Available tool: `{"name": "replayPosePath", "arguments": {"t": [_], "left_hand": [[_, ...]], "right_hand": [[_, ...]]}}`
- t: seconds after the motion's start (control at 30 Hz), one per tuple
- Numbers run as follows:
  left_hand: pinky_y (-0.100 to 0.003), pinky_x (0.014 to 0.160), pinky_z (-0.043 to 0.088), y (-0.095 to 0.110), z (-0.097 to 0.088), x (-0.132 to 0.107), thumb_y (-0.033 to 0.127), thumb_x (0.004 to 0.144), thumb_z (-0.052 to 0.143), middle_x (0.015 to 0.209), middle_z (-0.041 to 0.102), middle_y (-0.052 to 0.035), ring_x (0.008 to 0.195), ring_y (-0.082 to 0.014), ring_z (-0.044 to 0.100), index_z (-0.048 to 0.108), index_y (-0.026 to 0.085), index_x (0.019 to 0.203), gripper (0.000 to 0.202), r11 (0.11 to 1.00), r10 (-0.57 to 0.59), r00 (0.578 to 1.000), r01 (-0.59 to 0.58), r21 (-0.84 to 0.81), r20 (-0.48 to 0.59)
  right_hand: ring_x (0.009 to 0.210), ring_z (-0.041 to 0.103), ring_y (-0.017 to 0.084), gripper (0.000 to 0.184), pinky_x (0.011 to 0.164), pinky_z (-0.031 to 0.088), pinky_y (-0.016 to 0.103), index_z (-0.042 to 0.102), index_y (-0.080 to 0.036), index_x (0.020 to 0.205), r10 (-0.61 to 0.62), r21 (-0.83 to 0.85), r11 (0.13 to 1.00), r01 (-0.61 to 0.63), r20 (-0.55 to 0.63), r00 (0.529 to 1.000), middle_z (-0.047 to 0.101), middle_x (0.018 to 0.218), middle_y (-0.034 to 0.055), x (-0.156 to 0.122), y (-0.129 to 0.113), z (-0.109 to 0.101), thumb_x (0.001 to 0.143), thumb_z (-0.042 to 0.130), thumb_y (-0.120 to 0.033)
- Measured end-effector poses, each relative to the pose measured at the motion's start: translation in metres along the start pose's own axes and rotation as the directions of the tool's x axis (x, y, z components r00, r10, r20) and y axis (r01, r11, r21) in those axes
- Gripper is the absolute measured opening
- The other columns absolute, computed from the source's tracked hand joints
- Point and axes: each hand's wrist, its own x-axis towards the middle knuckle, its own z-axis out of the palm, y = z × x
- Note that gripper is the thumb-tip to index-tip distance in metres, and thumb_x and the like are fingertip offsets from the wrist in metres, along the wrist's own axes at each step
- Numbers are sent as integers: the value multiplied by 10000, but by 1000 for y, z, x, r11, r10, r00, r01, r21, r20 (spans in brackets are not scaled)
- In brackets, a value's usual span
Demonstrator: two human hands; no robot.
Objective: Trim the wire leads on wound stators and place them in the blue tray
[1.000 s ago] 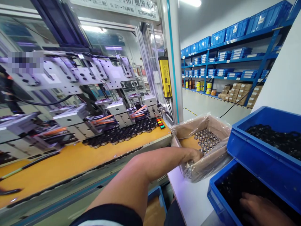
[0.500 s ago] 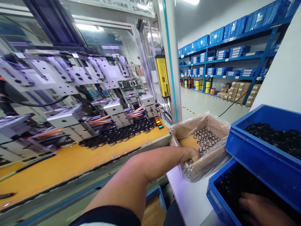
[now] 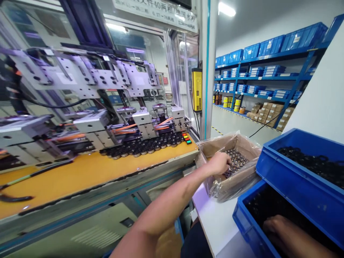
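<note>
One head-worn view, looking forward and down from close behind the cardboard box [image 3: 243, 143]; machine bench [image 3: 88, 172] left of it; blue bins [image 3: 285, 175] right; shelving [image 3: 268, 71] well beyond.

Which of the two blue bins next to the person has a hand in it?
The lower, nearer blue bin: the right hand lies inside it. The upper blue bin behind holds only black rings.

Blue shelving [image 3: 271, 68] with blue bins [image 3: 271, 44] along a pale wall [image 3: 258, 21], grey floor [image 3: 231, 123], bright ceiling light [image 3: 227, 9].
</note>
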Motion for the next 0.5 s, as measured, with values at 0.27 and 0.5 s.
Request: {"name": "replayPosePath", "arguments": {"t": [0.27, 0.5], "left_hand": [[-346, 840, 598, -32, 6, -203, 380, 859, 687, 1151, 765, -166, 1001, -243, 752, 547, 190, 833, 237, 775, -99, 943, -128, -618, -319], [-252, 673, 621, -14, 16, -269, 165, 607, 883, 871, 806, -77, 723, -200, 762, 758, 178, 940, 356, 783, -224, 843, -144, -606, -490]], "right_hand": [[736, 658, 167, 223, 720, 514, 271, 713, -146, 785, -125, -8, 992, 125, -150, 981, 682, 776, 66, 20, -39, -36, 884, 514, -159], [861, 644, 166, 136, 818, 525, 308, 676, -151, 968, -255, -8, 961, 275, -399, 881, 701, 936, 85, 21, -130, -63, 948, 570, -235]]}}
